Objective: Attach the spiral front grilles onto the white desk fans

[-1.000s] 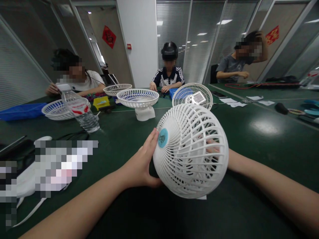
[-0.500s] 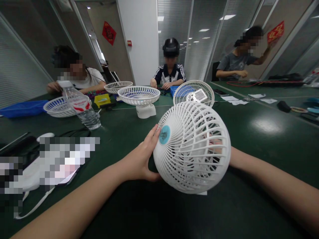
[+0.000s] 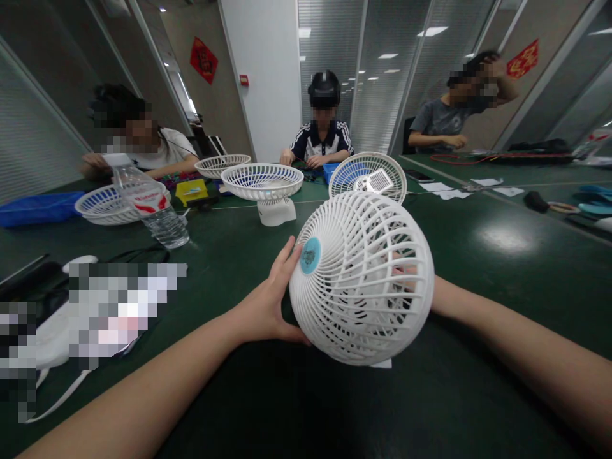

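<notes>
White fan cage (image 3: 362, 278) between both hands' grip

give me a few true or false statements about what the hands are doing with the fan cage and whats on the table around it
1. Both hands hold the white fan cage, the left hand on its left side and the right hand seen through the ribs. True.
2. The round badge at the cage's centre is red. False: it is teal blue.
3. A clear water bottle stands on the green table to the left. True.
4. The fan on a white base behind the cage has its grille facing down onto the table. False: its open grille faces upward, on top of the base.
5. No one else sits at the table. False: three people sit along the far side.
</notes>
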`<action>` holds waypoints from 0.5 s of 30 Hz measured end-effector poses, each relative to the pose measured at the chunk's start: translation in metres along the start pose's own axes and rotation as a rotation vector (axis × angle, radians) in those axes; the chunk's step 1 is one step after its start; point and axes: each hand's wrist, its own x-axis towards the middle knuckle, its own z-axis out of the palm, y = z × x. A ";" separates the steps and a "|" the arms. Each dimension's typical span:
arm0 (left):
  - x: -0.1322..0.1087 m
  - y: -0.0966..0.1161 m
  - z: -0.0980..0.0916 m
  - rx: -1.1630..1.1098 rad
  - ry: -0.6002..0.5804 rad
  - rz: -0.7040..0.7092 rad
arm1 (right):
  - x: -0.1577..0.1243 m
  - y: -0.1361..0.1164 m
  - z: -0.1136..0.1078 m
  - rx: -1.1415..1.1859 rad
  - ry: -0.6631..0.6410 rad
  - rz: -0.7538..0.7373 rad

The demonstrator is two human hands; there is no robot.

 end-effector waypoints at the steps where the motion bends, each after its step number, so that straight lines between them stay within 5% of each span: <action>1: 0.000 0.001 0.000 0.007 0.001 0.006 | 0.000 -0.001 0.000 -0.009 -0.001 -0.001; 15: 0.002 0.012 -0.005 0.121 0.018 0.001 | 0.000 -0.005 0.002 -0.021 -0.020 -0.014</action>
